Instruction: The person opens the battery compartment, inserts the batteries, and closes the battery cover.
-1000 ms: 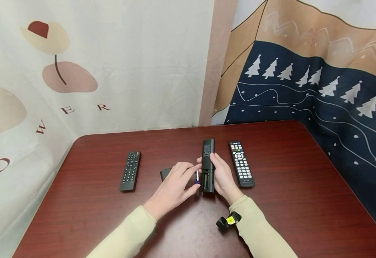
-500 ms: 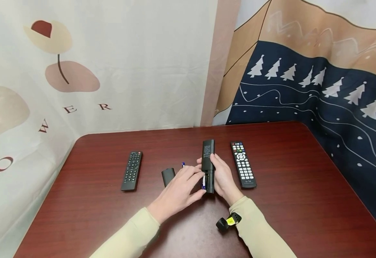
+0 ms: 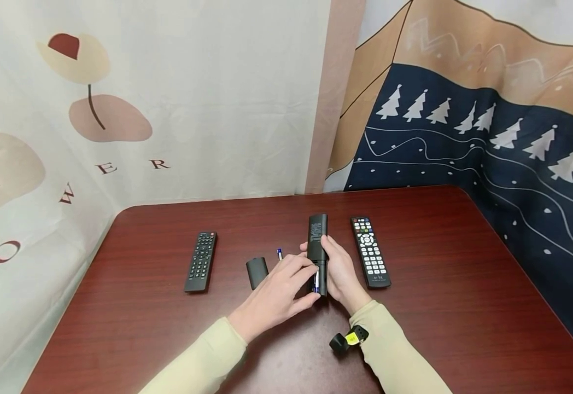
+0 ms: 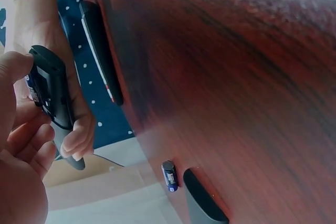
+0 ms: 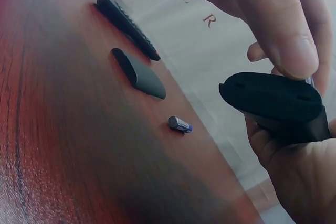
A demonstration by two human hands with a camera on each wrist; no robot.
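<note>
My right hand grips a black remote control, its back facing up and its battery compartment uncovered at the near end. The thumb and fingers of my left hand pinch a blue and silver battery lengthwise at that compartment. In the left wrist view, this battery lies along the compartment's opening, with the thumb at one end. In the right wrist view, the left thumb overlaps the remote's end and mostly hides the battery. The black battery cover lies on the table, left of the hands.
A second battery lies beside the cover, partly behind the left hand in the head view. One black remote rests at the left of the brown table; another with white buttons is at the right. Printed curtains hang behind.
My left hand has moved right, carrying the battery from beside the remote to over its compartment. The cover and second battery have come into clearer view. The right hand keeps its grip.
</note>
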